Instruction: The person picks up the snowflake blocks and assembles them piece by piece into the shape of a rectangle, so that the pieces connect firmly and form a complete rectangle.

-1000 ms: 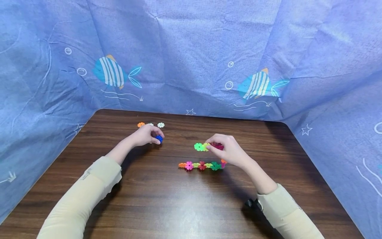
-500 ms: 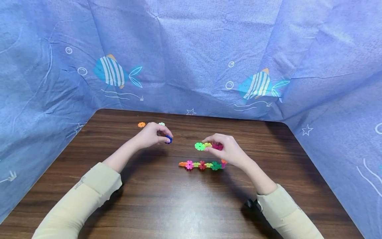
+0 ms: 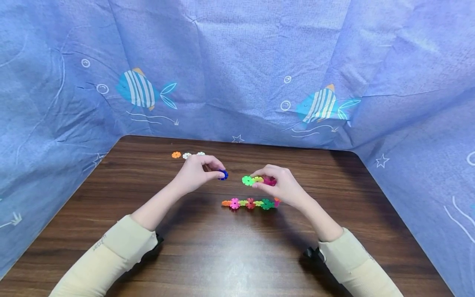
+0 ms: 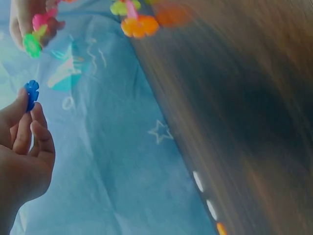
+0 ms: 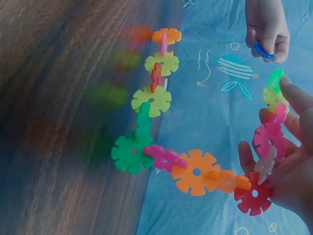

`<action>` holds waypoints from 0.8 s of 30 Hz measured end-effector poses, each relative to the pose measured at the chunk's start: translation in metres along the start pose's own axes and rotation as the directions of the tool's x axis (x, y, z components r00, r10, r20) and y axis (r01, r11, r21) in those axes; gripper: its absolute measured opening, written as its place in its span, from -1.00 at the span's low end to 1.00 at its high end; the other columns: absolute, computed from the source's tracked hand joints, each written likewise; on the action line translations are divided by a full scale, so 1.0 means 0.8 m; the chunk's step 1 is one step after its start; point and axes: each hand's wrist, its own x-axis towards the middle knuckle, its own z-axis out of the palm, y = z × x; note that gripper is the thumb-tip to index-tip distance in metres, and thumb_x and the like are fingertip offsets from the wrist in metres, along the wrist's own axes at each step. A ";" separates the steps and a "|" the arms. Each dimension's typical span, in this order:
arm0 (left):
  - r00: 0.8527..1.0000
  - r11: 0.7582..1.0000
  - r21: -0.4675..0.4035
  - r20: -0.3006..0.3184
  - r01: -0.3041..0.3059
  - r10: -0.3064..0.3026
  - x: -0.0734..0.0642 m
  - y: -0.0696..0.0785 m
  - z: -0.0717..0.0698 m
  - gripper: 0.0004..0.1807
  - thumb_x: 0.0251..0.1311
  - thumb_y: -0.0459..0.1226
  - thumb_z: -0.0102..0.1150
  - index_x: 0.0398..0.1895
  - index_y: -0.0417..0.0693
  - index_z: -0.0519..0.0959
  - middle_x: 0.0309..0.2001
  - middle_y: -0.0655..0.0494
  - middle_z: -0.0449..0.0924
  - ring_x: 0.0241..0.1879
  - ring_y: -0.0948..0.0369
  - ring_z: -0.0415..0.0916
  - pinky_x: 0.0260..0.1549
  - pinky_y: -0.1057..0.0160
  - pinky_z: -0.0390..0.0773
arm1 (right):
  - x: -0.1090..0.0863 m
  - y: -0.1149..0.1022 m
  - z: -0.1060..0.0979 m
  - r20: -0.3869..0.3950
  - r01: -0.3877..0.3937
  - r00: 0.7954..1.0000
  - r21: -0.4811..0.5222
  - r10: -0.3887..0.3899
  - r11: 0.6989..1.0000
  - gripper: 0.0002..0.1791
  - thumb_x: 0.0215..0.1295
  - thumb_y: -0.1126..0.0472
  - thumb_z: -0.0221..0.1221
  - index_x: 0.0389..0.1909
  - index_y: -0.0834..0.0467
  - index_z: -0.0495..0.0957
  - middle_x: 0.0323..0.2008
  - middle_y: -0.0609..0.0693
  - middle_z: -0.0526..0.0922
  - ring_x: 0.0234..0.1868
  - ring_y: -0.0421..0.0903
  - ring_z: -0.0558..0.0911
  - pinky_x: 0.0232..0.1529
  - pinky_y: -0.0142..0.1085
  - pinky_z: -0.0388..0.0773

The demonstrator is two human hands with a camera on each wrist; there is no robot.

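My left hand (image 3: 196, 175) pinches a blue notched snowflake disc (image 3: 224, 175) between thumb and fingers, above the table. Just to its right, my right hand (image 3: 276, 181) grips a chain of interlocking snowflake discs close to one end. A light green disc (image 3: 247, 180) forms that end and points toward the blue disc, with a gap between them. Beside it, a yellow disc (image 5: 274, 98) lies by the fingertips. The chain bends round through a red disc (image 5: 253, 194), an orange disc (image 5: 196, 172) and a dark green disc (image 5: 132, 152), ending in another orange disc (image 5: 167, 36).
At the far left of the brown wooden table (image 3: 222, 251) lie a loose orange disc (image 3: 176, 155) and two white discs (image 3: 186, 156), the second partly behind my left hand. A blue fish-print cloth (image 3: 237, 74) hangs along the table's back and sides.
My left hand has carried the blue disc rightward, closer to the chain's light green end. The white disc it covered shows again. My right hand has stayed almost still.
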 end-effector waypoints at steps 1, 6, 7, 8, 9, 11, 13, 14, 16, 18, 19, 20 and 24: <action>1.000 1.000 -0.003 -0.010 0.002 -0.002 -0.001 0.002 0.003 -0.90 -0.04 -0.28 0.42 -0.43 0.03 0.68 -0.50 0.23 0.66 -0.53 0.26 0.52 -0.53 0.32 0.51 | 0.000 -0.001 0.000 0.000 -0.001 1.000 0.002 0.001 1.000 -0.77 0.12 0.04 0.33 -0.18 -0.08 0.66 -0.55 -0.21 0.40 -0.56 -0.24 0.30 -0.57 -0.40 0.25; 0.998 1.000 -0.019 -0.058 -0.010 0.009 -0.008 0.011 0.017 -0.89 -0.05 -0.24 0.44 -0.44 0.07 0.67 -0.52 0.26 0.65 -0.54 0.30 0.54 -0.56 0.34 0.51 | 0.001 -0.004 0.003 -0.002 -0.001 1.000 0.016 0.001 1.000 -0.79 0.11 0.10 0.34 -0.20 -0.07 0.66 -0.55 -0.22 0.42 -0.58 -0.24 0.29 -0.59 -0.39 0.24; 0.998 1.000 -0.025 -0.067 -0.009 0.007 -0.009 0.013 0.019 -0.89 -0.05 -0.24 0.44 -0.45 0.07 0.67 -0.52 0.26 0.66 -0.55 0.30 0.54 -0.57 0.33 0.52 | 0.001 -0.004 0.003 -0.004 -0.003 1.000 0.018 0.003 1.000 -0.80 0.12 0.10 0.34 -0.20 -0.07 0.66 -0.55 -0.22 0.42 -0.58 -0.24 0.29 -0.59 -0.39 0.24; 0.997 0.999 -0.035 -0.073 -0.004 0.002 -0.010 0.015 0.022 -0.89 -0.05 -0.24 0.44 -0.45 0.07 0.67 -0.52 0.26 0.66 -0.55 0.30 0.54 -0.57 0.33 0.52 | 0.001 -0.005 0.004 -0.005 -0.004 1.000 0.019 0.004 1.000 -0.80 0.12 0.10 0.34 -0.20 -0.08 0.66 -0.54 -0.22 0.43 -0.58 -0.24 0.29 -0.59 -0.39 0.24; 0.997 0.999 -0.047 -0.079 0.000 -0.004 -0.011 0.016 0.024 -0.89 -0.05 -0.24 0.44 -0.45 0.06 0.67 -0.52 0.25 0.66 -0.55 0.30 0.54 -0.58 0.33 0.52 | 0.001 -0.006 0.004 -0.006 -0.004 1.000 0.019 0.004 1.000 -0.81 0.12 0.09 0.34 -0.21 -0.08 0.66 -0.54 -0.23 0.43 -0.58 -0.24 0.29 -0.59 -0.39 0.24; 0.996 0.998 -0.064 -0.087 0.011 -0.017 -0.014 0.018 0.029 -0.88 -0.06 -0.25 0.44 -0.44 0.05 0.67 -0.52 0.24 0.66 -0.55 0.29 0.54 -0.57 0.33 0.53 | 0.001 -0.008 0.004 -0.008 0.001 1.000 0.020 0.000 1.000 -0.82 0.13 0.07 0.33 -0.22 -0.08 0.67 -0.53 -0.23 0.45 -0.58 -0.24 0.29 -0.59 -0.39 0.24; 0.995 0.997 -0.075 -0.095 0.018 -0.025 -0.015 0.020 0.033 -0.88 -0.06 -0.25 0.45 -0.44 0.04 0.67 -0.51 0.23 0.66 -0.55 0.29 0.54 -0.58 0.33 0.54 | 0.001 -0.008 0.005 -0.009 0.004 1.000 0.020 -0.004 1.000 -0.81 0.13 0.03 0.31 -0.22 -0.08 0.67 -0.52 -0.24 0.46 -0.58 -0.24 0.29 -0.59 -0.40 0.24; 0.995 0.997 -0.076 -0.098 0.014 -0.022 -0.016 0.021 0.034 -0.87 -0.06 -0.25 0.45 -0.43 0.05 0.67 -0.51 0.24 0.66 -0.55 0.30 0.54 -0.57 0.33 0.54 | 0.001 -0.009 0.005 -0.009 0.006 1.000 0.019 -0.006 1.000 -0.80 0.14 0.00 0.31 -0.22 -0.08 0.67 -0.51 -0.24 0.47 -0.58 -0.24 0.30 -0.59 -0.40 0.25; 0.994 0.998 -0.066 -0.105 0.001 -0.007 -0.016 0.022 0.037 -0.87 -0.07 -0.24 0.45 -0.43 0.06 0.67 -0.52 0.25 0.65 -0.55 0.31 0.53 -0.57 0.34 0.53 | 0.001 -0.009 0.005 -0.007 0.009 1.000 0.019 -0.009 1.000 -0.79 0.14 -0.02 0.30 -0.22 -0.08 0.67 -0.50 -0.25 0.48 -0.57 -0.24 0.30 -0.58 -0.40 0.25; 0.994 0.998 -0.055 -0.110 -0.013 0.007 -0.016 0.024 0.038 -0.87 -0.07 -0.24 0.45 -0.43 0.06 0.67 -0.52 0.27 0.65 -0.56 0.32 0.52 -0.57 0.34 0.52 | 0.001 -0.010 0.005 -0.007 0.007 1.000 0.020 -0.007 1.000 -0.79 0.13 -0.02 0.30 -0.22 -0.08 0.67 -0.51 -0.25 0.48 -0.57 -0.24 0.30 -0.58 -0.40 0.25; 0.994 0.999 -0.049 -0.110 -0.020 0.014 -0.016 0.025 0.039 -0.87 -0.07 -0.24 0.45 -0.44 0.07 0.67 -0.52 0.27 0.65 -0.56 0.32 0.52 -0.58 0.34 0.52 | 0.001 -0.010 0.005 -0.007 0.007 1.000 0.020 -0.007 1.000 -0.79 0.13 -0.01 0.31 -0.22 -0.08 0.67 -0.51 -0.25 0.48 -0.58 -0.24 0.30 -0.58 -0.40 0.25; 0.994 0.999 -0.043 -0.110 -0.027 0.022 -0.016 0.026 0.040 -0.87 -0.07 -0.24 0.45 -0.44 0.07 0.67 -0.53 0.28 0.64 -0.56 0.33 0.51 -0.58 0.35 0.52 | 0.001 -0.010 0.006 -0.006 0.007 1.000 0.022 -0.007 1.000 -0.80 0.13 -0.01 0.31 -0.22 -0.08 0.67 -0.51 -0.24 0.48 -0.57 -0.24 0.30 -0.58 -0.41 0.25; 0.994 0.998 -0.036 -0.101 -0.052 0.048 -0.017 0.028 0.043 -0.90 -0.05 -0.25 0.43 -0.44 0.06 0.68 -0.53 0.28 0.64 -0.56 0.34 0.51 -0.57 0.35 0.52 | 0.000 -0.012 0.006 -0.001 0.010 1.000 0.037 -0.010 0.999 -0.80 0.13 0.00 0.31 -0.23 -0.07 0.68 -0.50 -0.24 0.49 -0.58 -0.24 0.29 -0.58 -0.41 0.25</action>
